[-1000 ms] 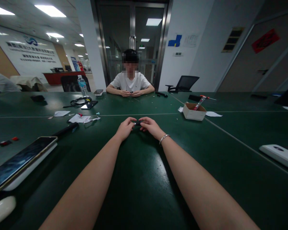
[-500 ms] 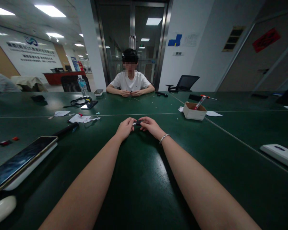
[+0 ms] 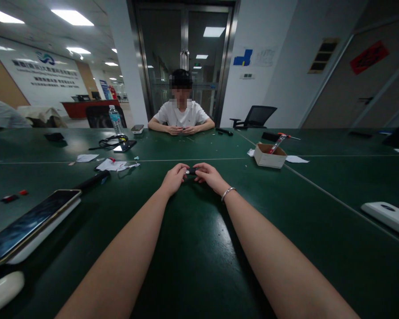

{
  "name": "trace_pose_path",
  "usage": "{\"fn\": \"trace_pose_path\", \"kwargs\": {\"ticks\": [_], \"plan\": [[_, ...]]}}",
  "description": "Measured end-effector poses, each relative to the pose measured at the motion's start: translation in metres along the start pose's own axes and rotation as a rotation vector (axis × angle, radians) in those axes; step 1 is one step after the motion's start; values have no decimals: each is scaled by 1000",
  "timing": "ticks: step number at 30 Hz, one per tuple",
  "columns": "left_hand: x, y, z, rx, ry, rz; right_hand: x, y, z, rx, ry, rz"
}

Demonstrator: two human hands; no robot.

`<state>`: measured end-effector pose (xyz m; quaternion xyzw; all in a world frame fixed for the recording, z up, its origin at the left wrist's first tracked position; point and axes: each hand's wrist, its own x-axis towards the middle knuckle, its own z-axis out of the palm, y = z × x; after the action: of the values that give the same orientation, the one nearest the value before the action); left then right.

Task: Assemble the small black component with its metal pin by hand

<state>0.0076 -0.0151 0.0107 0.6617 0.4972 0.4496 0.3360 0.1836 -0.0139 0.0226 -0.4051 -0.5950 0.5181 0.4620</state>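
Flanking black piece [image 3: 192,171]: phone [image 3: 33,222], paper scraps [image 3: 110,165] left; box [image 3: 269,160] right.

The bare left hand [image 3: 174,180] and bare right hand [image 3: 213,178] grip a small black-and-silver object [image 3: 191,171] between them over the glossy dark-green worktop [image 3: 193,257]. A silver metal bangle [image 3: 228,193] circles the right wrist. At left, a dark-screened smartphone [image 3: 33,223] lies on a white slab [image 3: 36,242]; at right stands a small open beige box [image 3: 269,161]. Opposite sits a person in a white T-shirt [image 3: 182,115].
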Motion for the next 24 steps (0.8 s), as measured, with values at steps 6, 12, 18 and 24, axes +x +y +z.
{"fn": "trace_pose_path", "kwargs": {"ticks": [6, 12, 18, 24], "plan": [[1, -1, 0, -1, 16, 6, -1, -1, 0, 0, 1, 4], [-2, 4, 0, -4, 2, 9, 0, 0, 0, 11, 9, 2], [-1, 2, -1, -23, 33, 10, 0, 0, 0, 3, 16, 6], [1, -1, 0, -36, 28, 25, 0, 0, 0, -6, 4, -3]]}}
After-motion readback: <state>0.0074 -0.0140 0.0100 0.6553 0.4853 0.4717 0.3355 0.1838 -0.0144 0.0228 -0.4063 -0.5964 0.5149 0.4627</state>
